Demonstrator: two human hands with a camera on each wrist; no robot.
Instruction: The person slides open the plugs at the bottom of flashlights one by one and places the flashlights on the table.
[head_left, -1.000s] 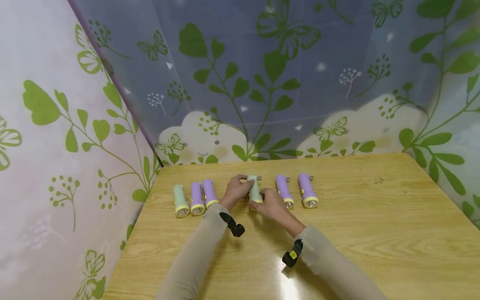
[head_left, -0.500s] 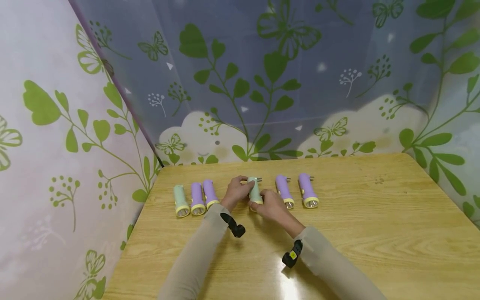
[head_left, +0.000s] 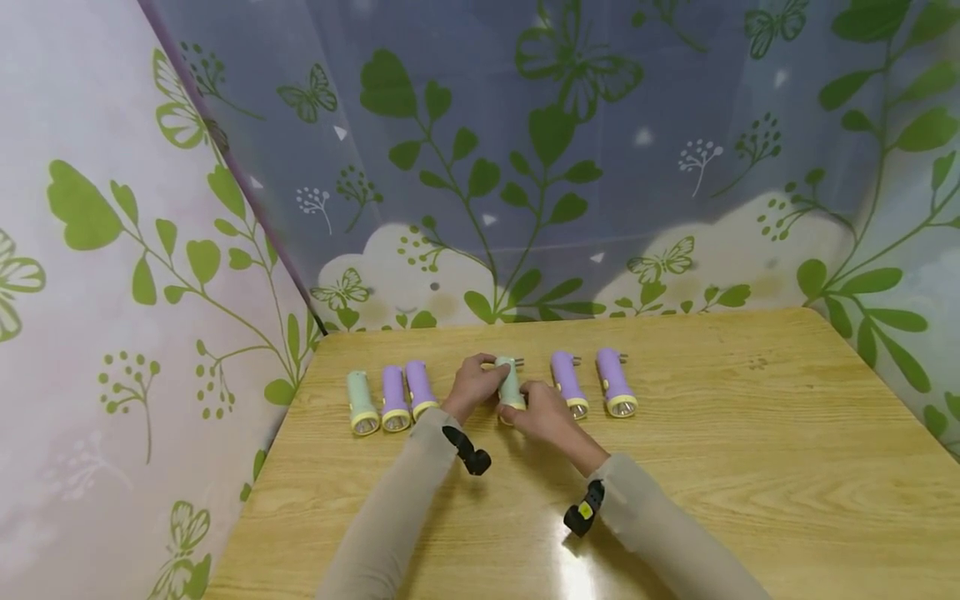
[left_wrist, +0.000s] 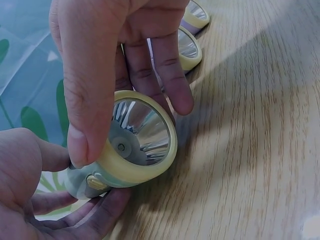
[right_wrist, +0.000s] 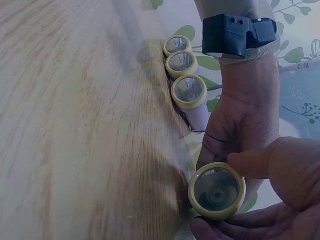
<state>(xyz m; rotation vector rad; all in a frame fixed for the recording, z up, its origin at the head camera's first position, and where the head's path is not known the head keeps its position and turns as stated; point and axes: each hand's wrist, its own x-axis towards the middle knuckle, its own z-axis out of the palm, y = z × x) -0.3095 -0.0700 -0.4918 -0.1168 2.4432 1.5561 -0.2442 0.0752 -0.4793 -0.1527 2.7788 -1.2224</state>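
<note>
A mint-green flashlight [head_left: 511, 385] with a pale yellow head ring and metal plug prongs sits between both hands, its lens facing the wearer. My left hand [head_left: 472, 385] grips its body toward the tail. From the other side, my right hand [head_left: 546, 412] pinches the head end, with the thumb on the yellow ring. In the left wrist view, the reflector and bulb of this flashlight [left_wrist: 120, 148] show clearly, with a yellow switch on its side. Part of its body is hidden by fingers.
To the left lie another mint flashlight [head_left: 360, 402] and two purple flashlights [head_left: 393, 390], [head_left: 419, 382]. On the right are two more purple flashlights [head_left: 567, 375], [head_left: 612, 373] with prongs exposed. The wooden table [head_left: 750, 450] meets patterned cloth walls [head_left: 465, 167] behind and beside it.
The held mint flashlight has shifted very slightly toward the wearer. Both hands keep their hold on it, and the other flashlights stay where they were.
</note>
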